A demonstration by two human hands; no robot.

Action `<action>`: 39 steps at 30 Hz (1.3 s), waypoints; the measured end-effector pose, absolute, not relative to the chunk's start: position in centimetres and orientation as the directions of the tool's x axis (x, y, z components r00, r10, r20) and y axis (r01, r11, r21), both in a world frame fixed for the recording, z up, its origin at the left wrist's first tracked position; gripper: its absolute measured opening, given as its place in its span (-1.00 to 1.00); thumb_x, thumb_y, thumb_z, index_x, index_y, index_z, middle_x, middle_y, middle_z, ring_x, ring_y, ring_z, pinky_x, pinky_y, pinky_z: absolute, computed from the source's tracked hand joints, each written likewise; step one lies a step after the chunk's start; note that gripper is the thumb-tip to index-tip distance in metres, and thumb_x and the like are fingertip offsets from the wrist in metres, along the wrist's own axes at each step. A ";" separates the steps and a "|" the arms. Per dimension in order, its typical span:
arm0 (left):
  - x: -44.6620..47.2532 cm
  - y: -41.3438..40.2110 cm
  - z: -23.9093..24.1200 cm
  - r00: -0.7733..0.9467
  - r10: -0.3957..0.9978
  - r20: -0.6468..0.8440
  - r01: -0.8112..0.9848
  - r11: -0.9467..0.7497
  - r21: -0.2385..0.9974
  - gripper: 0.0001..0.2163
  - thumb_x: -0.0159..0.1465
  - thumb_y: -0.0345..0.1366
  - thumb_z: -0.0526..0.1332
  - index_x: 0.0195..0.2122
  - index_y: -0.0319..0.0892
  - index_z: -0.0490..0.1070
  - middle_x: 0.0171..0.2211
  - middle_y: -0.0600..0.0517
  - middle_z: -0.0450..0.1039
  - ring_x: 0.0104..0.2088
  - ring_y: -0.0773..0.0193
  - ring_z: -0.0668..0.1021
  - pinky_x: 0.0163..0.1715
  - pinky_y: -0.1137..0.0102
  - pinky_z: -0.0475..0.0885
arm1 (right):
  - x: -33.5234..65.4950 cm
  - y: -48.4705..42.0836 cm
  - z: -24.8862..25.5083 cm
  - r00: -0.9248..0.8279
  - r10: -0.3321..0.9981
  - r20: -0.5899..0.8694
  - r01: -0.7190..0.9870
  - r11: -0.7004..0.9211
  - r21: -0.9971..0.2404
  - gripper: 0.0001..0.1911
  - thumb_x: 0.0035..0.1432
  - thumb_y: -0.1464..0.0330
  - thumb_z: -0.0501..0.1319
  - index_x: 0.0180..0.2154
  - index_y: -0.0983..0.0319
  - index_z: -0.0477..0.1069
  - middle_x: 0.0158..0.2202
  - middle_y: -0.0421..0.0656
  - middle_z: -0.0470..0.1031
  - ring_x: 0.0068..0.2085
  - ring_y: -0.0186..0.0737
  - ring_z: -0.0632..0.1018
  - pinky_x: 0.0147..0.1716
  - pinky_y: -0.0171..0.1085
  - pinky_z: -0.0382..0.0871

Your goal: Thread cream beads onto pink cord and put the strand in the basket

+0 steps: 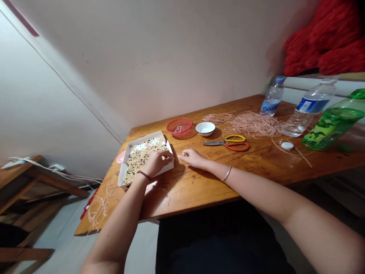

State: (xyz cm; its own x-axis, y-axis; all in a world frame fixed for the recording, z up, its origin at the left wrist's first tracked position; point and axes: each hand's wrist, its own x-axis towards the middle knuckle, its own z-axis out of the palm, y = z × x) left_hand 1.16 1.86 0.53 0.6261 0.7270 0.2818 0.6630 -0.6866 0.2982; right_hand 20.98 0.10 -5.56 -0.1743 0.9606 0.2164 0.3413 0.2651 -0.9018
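My left hand (157, 161) is over the near right edge of a shallow white box (122, 176) of small cream and dark beads (142, 152). Its fingers are bent and pinched together. Just to the right, above the bare wood, my right hand (193, 157) has thumb and forefinger closed, its tips almost meeting those of the left. Whatever the fingertips hold is too small to make out. A thin strand of pinkish cord (205, 156) lies beside my right hand. Behind it rest scissors (225, 143) with one yellow and one orange handle.
Along the back of the wooden table (205, 186) stand a red basket (179, 127), a white bowl (205, 129) and a heap of pinkish cord (253, 123). Bottles (309, 108) and a white cap (287, 145) are at right. Loose cord (98, 209) covers the left corner.
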 end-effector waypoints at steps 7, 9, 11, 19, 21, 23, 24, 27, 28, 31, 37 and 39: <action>1.3 1.8 0.1 0.614 0.741 0.272 0.652 -0.671 0.354 -0.87 0.21 -0.23 0.23 -0.32 -0.11 0.55 -0.34 0.06 0.58 -0.38 0.29 0.55 -0.34 0.44 0.38 | 21.0 0.4 -5.5 -0.108 0.974 0.201 0.250 0.222 -0.942 -0.61 0.07 0.21 0.13 -0.66 0.22 0.08 -0.68 -0.33 0.09 -0.55 -0.40 0.16 -0.50 -0.33 -0.03; 1.4 1.8 0.0 0.609 0.741 0.281 0.647 -0.670 0.363 -0.85 0.21 -0.21 0.23 -0.32 -0.12 0.55 -0.34 0.06 0.58 -0.39 0.30 0.55 -0.34 0.44 0.38 | 21.0 0.5 -5.5 -0.117 0.975 0.188 0.212 0.209 -0.955 -0.62 0.10 0.18 0.09 -0.65 0.21 0.10 -0.68 -0.33 0.10 -0.57 -0.40 0.16 -0.51 -0.34 0.00; 1.5 1.8 -0.1 0.603 0.743 0.291 0.639 -0.668 0.381 -0.84 0.22 -0.19 0.23 -0.33 -0.12 0.55 -0.35 0.06 0.58 -0.41 0.32 0.54 -0.36 0.45 0.37 | 21.0 0.7 -5.6 -0.130 0.976 0.172 0.168 0.193 -0.967 -0.61 0.12 0.13 0.05 -0.63 0.21 0.16 -0.67 -0.32 0.14 -0.59 -0.40 0.18 -0.53 -0.34 0.03; 1.9 1.7 -0.5 0.584 0.752 0.305 0.593 -0.652 0.472 -0.84 0.18 -0.18 0.27 -0.39 -0.15 0.54 -0.40 0.05 0.57 -0.42 0.34 0.53 -0.39 0.47 0.36 | 21.3 1.0 -5.6 -0.118 0.972 0.202 0.036 0.207 -0.978 -0.52 0.03 -0.03 0.14 -0.57 0.27 0.31 -0.60 -0.26 0.25 -0.53 -0.38 0.27 -0.47 -0.35 0.13; 2.0 1.6 -0.6 0.580 0.758 0.297 0.600 -0.645 0.473 -0.83 0.18 -0.16 0.27 -0.39 -0.15 0.54 -0.40 0.05 0.57 -0.42 0.34 0.53 -0.40 0.46 0.36 | 21.2 0.9 -5.6 -0.107 0.971 0.215 0.075 0.223 -0.972 -0.52 0.03 -0.03 0.13 -0.58 0.25 0.26 -0.62 -0.30 0.16 -0.54 -0.39 0.20 -0.50 -0.35 0.08; 2.0 1.6 -0.7 0.578 0.762 0.291 0.605 -0.640 0.474 -0.82 0.17 -0.15 0.27 -0.39 -0.16 0.53 -0.40 0.05 0.57 -0.42 0.33 0.53 -0.40 0.46 0.36 | 21.2 0.8 -5.6 -0.075 0.968 0.240 0.126 0.248 -0.961 -0.51 0.05 -0.04 0.11 -0.60 0.23 0.17 -0.62 -0.32 0.09 -0.54 -0.41 0.15 -0.52 -0.35 0.03; 2.0 1.6 -0.7 0.577 0.764 0.289 0.606 -0.637 0.475 -0.82 0.17 -0.15 0.27 -0.40 -0.16 0.53 -0.40 0.05 0.57 -0.42 0.33 0.53 -0.40 0.45 0.36 | 21.3 0.8 -5.6 -0.060 0.964 0.257 0.155 0.264 -0.952 -0.51 0.06 -0.04 0.10 -0.60 0.22 0.12 -0.62 -0.32 0.07 -0.54 -0.41 0.14 -0.52 -0.35 0.01; 2.1 1.5 -0.6 0.569 0.770 0.289 0.610 -0.630 0.480 -0.84 0.16 -0.17 0.29 -0.41 -0.16 0.53 -0.41 0.05 0.57 -0.43 0.34 0.52 -0.39 0.46 0.37 | 21.4 0.6 -5.5 -0.043 0.949 0.312 0.264 0.312 -0.913 -0.48 0.07 -0.05 0.08 -0.61 0.21 0.05 -0.62 -0.32 0.04 -0.54 -0.41 0.12 -0.53 -0.35 -0.03; 2.1 1.5 -0.6 0.568 0.770 0.290 0.609 -0.630 0.481 -0.84 0.16 -0.18 0.29 -0.41 -0.16 0.53 -0.41 0.05 0.57 -0.43 0.34 0.52 -0.39 0.46 0.37 | 21.5 0.5 -5.5 -0.042 0.943 0.330 0.302 0.326 -0.896 -0.47 0.06 -0.05 0.10 -0.62 0.21 0.03 -0.63 -0.32 0.03 -0.54 -0.42 0.12 -0.53 -0.35 -0.04; 2.1 1.4 -0.5 0.580 0.758 0.298 0.594 -0.644 0.482 -0.85 0.18 -0.20 0.28 -0.41 -0.16 0.52 -0.42 0.07 0.57 -0.44 0.36 0.51 -0.40 0.48 0.36 | 21.6 0.1 -5.4 -0.024 0.931 0.365 0.386 0.346 -0.855 -0.44 0.00 -0.03 0.18 -0.64 0.21 -0.03 -0.64 -0.34 -0.04 -0.55 -0.43 0.07 -0.54 -0.35 -0.08; 2.1 1.4 -0.5 0.592 0.748 0.301 0.581 -0.654 0.484 -0.85 0.18 -0.20 0.29 -0.40 -0.16 0.53 -0.42 0.06 0.57 -0.43 0.35 0.53 -0.39 0.48 0.36 | 21.7 -0.1 -5.2 0.019 0.923 0.385 0.507 0.323 -0.799 -0.42 -0.04 -0.02 0.22 -0.66 0.21 -0.05 -0.65 -0.33 -0.08 -0.55 -0.43 0.03 -0.54 -0.33 -0.13; 2.1 1.4 -0.6 0.592 0.748 0.301 0.583 -0.655 0.481 -0.85 0.18 -0.19 0.28 -0.40 -0.16 0.53 -0.42 0.06 0.57 -0.42 0.35 0.53 -0.39 0.48 0.37 | 21.6 -0.1 -5.1 0.001 0.923 0.386 0.511 0.331 -0.793 -0.42 -0.04 -0.02 0.22 -0.66 0.21 -0.04 -0.64 -0.33 -0.07 -0.55 -0.43 0.03 -0.54 -0.33 -0.12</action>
State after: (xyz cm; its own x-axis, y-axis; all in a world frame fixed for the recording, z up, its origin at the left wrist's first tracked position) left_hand 2.09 1.42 -0.59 0.5917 0.7477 0.3015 0.5825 -0.6550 0.4813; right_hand 21.62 -0.12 -5.11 0.0010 0.9225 0.3859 0.5108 0.3313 -0.7933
